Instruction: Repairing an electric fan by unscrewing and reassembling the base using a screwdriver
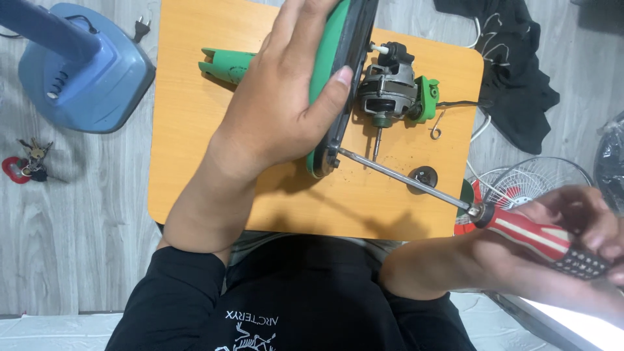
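A: Nearest the camera, the right hand (572, 244) was wrapped tight round the red-and-white striped screwdriver with the black studded grip (520, 229). Its long steel shaft ran up-left, tip seated at the lower rim of the green plastic fan housing with the black edge (338, 71).

B: And the left hand (289, 97)?

A: Flat on the housing, fingers spread over the green face, thumb hooked on the black rim, holding it on edge on the orange wooden table (188, 156). Housing looked light, stiff and smooth, probably slippery; the rim seemed the best hold.

B: Anything around it?

A: Grey metal motor with a bare shaft (385, 91) just beside the housing, small black round cap (424, 177) under the screwdriver shaft, metal hook (437, 129) near the right edge. Further out, blue plastic fan base (84, 71) and a bunch of keys (26, 166) on the floor at left, wire fan guard (546, 179) at right.
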